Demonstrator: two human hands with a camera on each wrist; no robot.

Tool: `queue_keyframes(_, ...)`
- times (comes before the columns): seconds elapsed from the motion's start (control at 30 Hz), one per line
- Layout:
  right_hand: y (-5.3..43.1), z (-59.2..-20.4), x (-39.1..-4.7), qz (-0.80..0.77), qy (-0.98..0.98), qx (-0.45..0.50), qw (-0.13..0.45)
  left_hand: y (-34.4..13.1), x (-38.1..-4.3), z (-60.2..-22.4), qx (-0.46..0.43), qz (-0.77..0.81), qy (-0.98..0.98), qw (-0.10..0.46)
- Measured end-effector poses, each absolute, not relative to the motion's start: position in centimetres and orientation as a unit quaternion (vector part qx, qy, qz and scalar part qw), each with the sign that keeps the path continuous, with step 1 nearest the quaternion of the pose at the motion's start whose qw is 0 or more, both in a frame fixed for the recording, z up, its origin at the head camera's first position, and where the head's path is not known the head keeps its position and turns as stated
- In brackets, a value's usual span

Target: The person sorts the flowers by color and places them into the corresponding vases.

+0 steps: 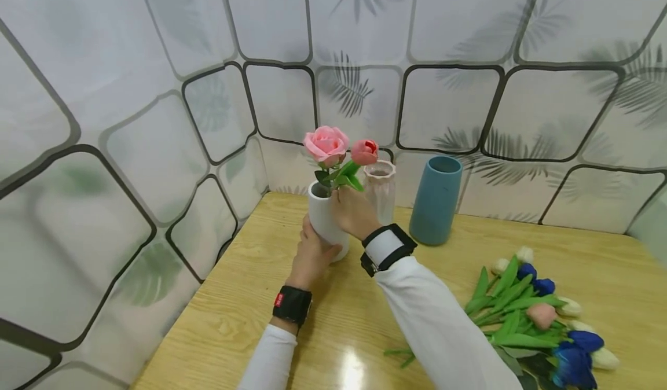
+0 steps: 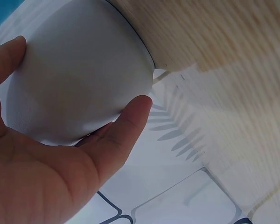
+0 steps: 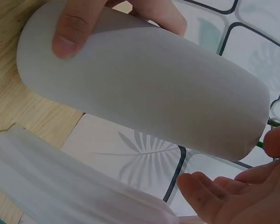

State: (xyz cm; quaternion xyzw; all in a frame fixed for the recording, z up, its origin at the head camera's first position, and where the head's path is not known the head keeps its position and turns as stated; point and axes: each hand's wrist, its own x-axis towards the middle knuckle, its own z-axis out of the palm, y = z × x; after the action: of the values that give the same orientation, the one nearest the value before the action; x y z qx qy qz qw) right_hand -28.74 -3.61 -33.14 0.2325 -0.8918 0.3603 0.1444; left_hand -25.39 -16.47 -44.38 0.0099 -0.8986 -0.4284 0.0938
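A white vase (image 1: 324,219) stands on the wooden table, holding a pink rose (image 1: 326,144) and a pink tulip (image 1: 364,152) above its rim. My left hand (image 1: 308,254) grips the vase low down, its thumb and fingers around the wall in the left wrist view. At the rim, my right hand (image 1: 355,212) pinches the tulip's green stem, just under its leaves. In the right wrist view, bits of green stem show between the vase mouth and the right hand (image 3: 252,182). The lower stems are hidden inside the vase.
Just right of the white vase is a pale pinkish ribbed vase (image 1: 383,196) with a wavy rim. A blue vase (image 1: 436,202) stands further right. Several white, blue and pink flowers (image 1: 542,316) lie at the table's right front. Patterned curtains (image 1: 458,106) hang behind the table (image 1: 234,320).
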Motion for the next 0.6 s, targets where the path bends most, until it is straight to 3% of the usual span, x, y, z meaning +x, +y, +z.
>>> queue_keyframes(0.17,-3.2,-32.9,-28.6,0.346,-0.872,0.288,0.194,-16.0,-25.4,-44.5,0.019,-0.43,-0.899,0.081)
queue_keyframes(0.4,-3.1,-31.9,-27.7,0.346,-0.917,0.182,0.083,-15.9,-25.6,-44.4,0.027,-0.412,-0.907,0.078)
queue_keyframes(0.6,-2.0,-33.2,-26.6,0.344,-0.923,0.166,0.044,-16.1,-25.6,-44.2,0.036,-0.403,-0.911,0.078)
